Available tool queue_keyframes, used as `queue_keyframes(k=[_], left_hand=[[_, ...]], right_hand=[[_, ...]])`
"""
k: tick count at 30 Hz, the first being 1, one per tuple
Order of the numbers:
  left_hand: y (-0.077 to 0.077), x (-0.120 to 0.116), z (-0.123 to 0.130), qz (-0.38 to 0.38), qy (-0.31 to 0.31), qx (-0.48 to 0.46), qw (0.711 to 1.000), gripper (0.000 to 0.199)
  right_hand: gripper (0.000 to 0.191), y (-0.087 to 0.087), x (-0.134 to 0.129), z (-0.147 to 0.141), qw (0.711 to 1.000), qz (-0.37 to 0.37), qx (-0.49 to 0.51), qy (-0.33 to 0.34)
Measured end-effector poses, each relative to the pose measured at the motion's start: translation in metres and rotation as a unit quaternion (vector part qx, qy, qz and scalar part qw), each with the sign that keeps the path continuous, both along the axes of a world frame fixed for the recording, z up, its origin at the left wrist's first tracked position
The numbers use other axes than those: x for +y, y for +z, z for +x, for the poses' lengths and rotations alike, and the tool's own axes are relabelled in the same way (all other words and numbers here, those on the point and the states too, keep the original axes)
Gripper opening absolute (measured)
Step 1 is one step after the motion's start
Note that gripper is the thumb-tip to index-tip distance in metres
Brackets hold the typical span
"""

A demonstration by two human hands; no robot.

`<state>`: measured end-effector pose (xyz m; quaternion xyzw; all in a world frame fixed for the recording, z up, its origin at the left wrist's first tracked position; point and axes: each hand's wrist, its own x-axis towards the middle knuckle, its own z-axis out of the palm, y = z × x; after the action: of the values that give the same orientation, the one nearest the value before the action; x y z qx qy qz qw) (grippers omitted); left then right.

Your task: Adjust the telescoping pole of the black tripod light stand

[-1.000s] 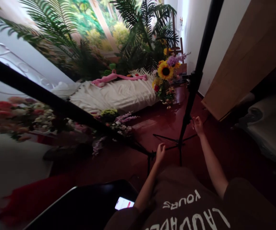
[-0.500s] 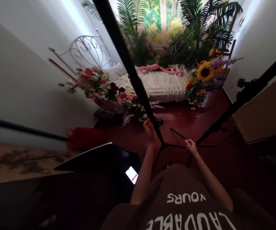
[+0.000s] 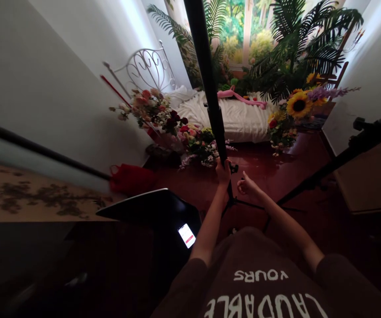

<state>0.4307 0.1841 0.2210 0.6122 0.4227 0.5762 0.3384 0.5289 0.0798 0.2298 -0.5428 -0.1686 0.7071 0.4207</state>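
A tall black stand point(image 3: 214, 104) rises in front of me, its thin legs spread on the dark red floor. My left hand point(image 3: 223, 172) is wrapped round its lower pole, just beside a small black knob point(image 3: 233, 168). To the right of the pole, my right hand point(image 3: 248, 184) hovers near that knob, thumb raised and the other fingers curled. Nothing can be made out inside the curled fingers, which are small and dim.
A second black stand point(image 3: 339, 163) slants at the right. A dark surface point(image 3: 137, 207) with a lit phone point(image 3: 186, 236) is at the left, near a red bag point(image 3: 132, 179). Flowers point(image 3: 150, 108) and a white-covered bed point(image 3: 243, 121) lie ahead.
My left hand has closed round the pole, which now stands more upright. My right hand has let go of a thin stand leg and moved up and left towards the knob. The view has shifted.
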Motion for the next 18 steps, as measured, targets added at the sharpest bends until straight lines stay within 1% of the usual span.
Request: queue_keyframes(k=[1, 2, 4, 7, 10, 13, 15, 18], left_hand=[[-0.001, 0.000, 0.001, 0.004, 0.004, 0.002, 1.000, 0.054], [-0.002, 0.000, 0.002, 0.007, 0.008, 0.004, 1.000, 0.053], [-0.002, 0.001, 0.003, 0.011, 0.015, 0.007, 1.000, 0.052], [-0.002, 0.001, 0.004, 0.007, 0.022, 0.003, 1.000, 0.052], [-0.001, 0.002, 0.005, -0.005, 0.026, 0.001, 1.000, 0.052], [0.000, 0.002, 0.005, -0.008, 0.033, -0.001, 0.999, 0.053], [0.000, 0.002, 0.005, -0.005, 0.031, -0.007, 0.999, 0.053], [0.001, 0.002, 0.004, -0.010, 0.019, -0.015, 1.000, 0.055]], right_hand=[[0.070, 0.011, 0.005, 0.001, 0.997, 0.006, 0.076, 0.009], [0.068, 0.021, 0.010, 0.002, 0.988, 0.019, 0.152, 0.012], [0.059, 0.038, 0.017, 0.005, 0.959, 0.049, 0.279, 0.002], [0.050, 0.054, 0.024, 0.009, 0.919, 0.071, 0.388, -0.011], [0.049, 0.055, 0.027, 0.008, 0.899, 0.065, 0.434, -0.001], [0.051, 0.046, 0.026, 0.003, 0.892, 0.056, 0.449, 0.006], [0.053, 0.040, 0.025, 0.001, 0.897, 0.048, 0.439, 0.004], [0.050, 0.034, 0.025, 0.002, 0.922, 0.042, 0.384, -0.003]])
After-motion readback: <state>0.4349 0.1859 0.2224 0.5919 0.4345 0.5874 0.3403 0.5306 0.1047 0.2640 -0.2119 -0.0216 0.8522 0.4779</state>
